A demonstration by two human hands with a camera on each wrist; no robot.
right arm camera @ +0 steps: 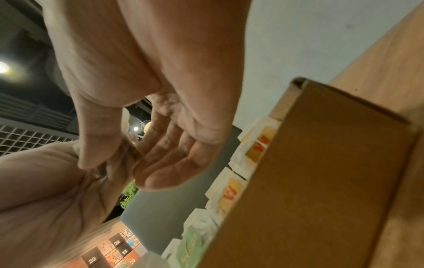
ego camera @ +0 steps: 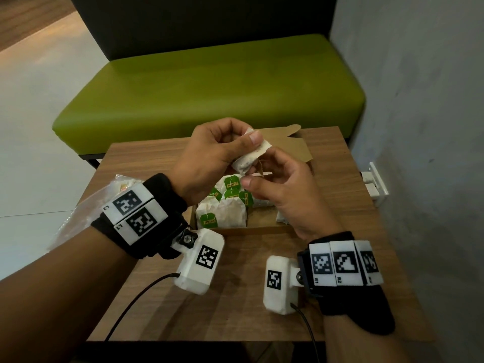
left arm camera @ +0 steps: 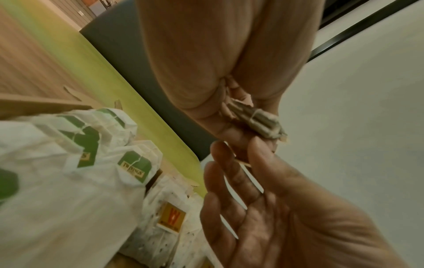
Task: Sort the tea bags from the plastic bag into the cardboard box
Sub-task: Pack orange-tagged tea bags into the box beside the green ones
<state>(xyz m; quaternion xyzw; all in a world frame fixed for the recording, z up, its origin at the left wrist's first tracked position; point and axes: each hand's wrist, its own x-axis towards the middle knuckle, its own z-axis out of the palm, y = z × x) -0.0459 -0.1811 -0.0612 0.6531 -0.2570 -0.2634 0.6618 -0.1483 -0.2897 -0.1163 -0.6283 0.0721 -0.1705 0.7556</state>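
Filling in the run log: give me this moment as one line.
left hand: pinches tea bag above box | right hand: fingers at its string | box: green-tag bags left, yellow-tag right
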